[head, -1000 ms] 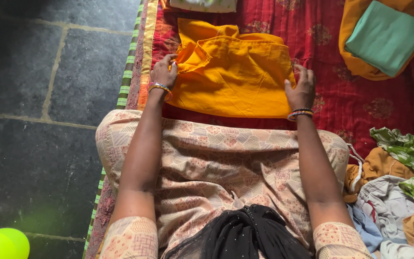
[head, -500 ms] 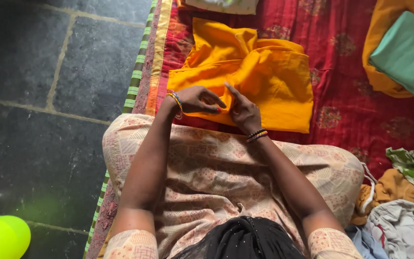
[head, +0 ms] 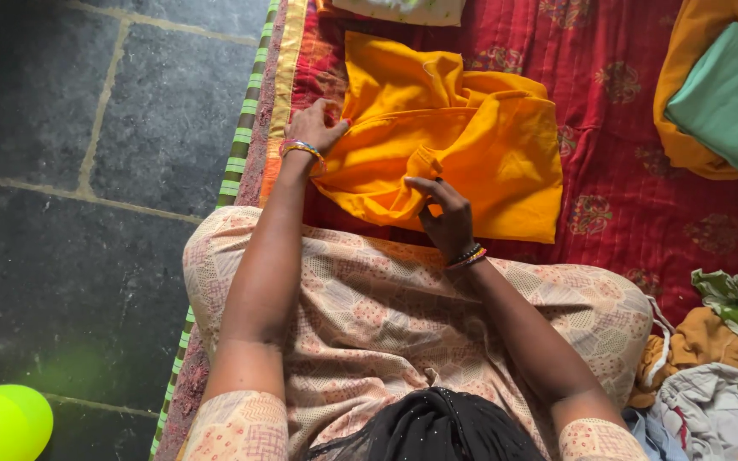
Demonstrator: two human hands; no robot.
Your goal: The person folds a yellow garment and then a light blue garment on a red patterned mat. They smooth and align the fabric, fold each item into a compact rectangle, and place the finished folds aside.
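Observation:
A yellow-orange garment lies partly folded on a red patterned quilt in front of my lap. My left hand presses flat on the garment's left edge, fingers spread. My right hand pinches a raised fold of the same cloth near its front middle, lifting it slightly. Both wrists wear coloured bangles.
A folded mint-green cloth rests on another orange cloth at the back right. A heap of unfolded clothes lies at my right. Dark stone floor is left of the quilt's striped border, with a lime-green object at bottom left.
My left hand has moved from the garment's front middle back out to its left edge. My right hand stays near the front middle, now lifting a fold of the cloth.

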